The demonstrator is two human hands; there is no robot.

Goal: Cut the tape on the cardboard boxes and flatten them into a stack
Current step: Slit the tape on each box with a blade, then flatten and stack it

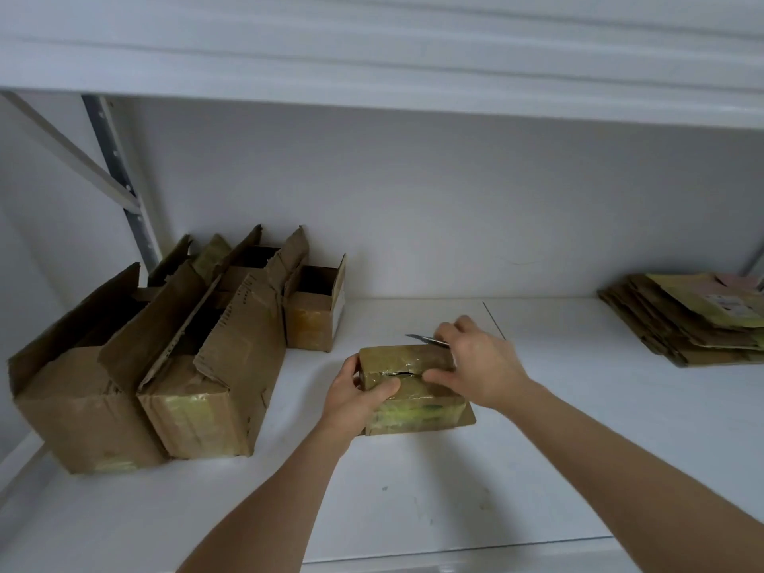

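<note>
A small taped cardboard box (407, 397) sits in the middle of the white shelf (413, 490). Its top seam shows a slit in the glossy tape. My left hand (355, 392) grips the box's left end, thumb on top near the slit. My right hand (475, 361) holds a thin knife (426, 340) whose blade points left over the box's far edge, while its thumb presses on the top of the box at the seam. A stack of flattened boxes (686, 320) lies at the far right of the shelf.
Several open, uncut cardboard boxes (177, 357) stand in a cluster at the left, flaps up. The white back wall rises behind, and another shelf (372, 55) hangs overhead. A metal upright (120, 175) and brace stand at the back left.
</note>
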